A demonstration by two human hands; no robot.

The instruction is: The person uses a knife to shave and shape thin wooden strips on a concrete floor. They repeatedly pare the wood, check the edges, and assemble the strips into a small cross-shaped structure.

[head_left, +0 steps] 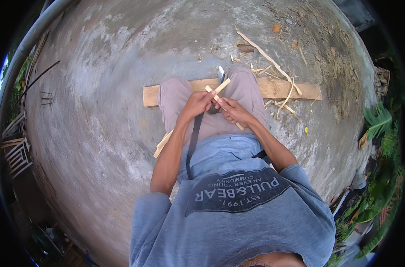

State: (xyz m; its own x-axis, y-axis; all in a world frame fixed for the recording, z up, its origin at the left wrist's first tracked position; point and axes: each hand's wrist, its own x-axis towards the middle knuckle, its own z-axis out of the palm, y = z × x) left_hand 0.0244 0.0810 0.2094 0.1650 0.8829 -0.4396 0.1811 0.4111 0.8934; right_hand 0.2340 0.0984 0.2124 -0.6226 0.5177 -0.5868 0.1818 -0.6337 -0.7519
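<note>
Two pale wooden sticks cross each other in front of my lap. My left hand [198, 105] is closed on one stick [224, 84], which slants up to the right. My right hand [234, 111] is wrapped round the other stick [210, 90]; its lower end sticks out below that hand. Just beyond the crossing, a shiny metal blade [221, 73] stands between my knees. A dark object [214, 109] shows between my hands, partly hidden; I cannot tell whether it belongs to the blade.
A wooden plank [289, 89] lies crosswise beneath my knees. Wood shavings and a long peeled strip [267, 55] are scattered to the right. Pale wood pieces [162, 144] lie by my left forearm. Concrete floor [109, 98] surrounds me, with plants [380, 124] at the right edge.
</note>
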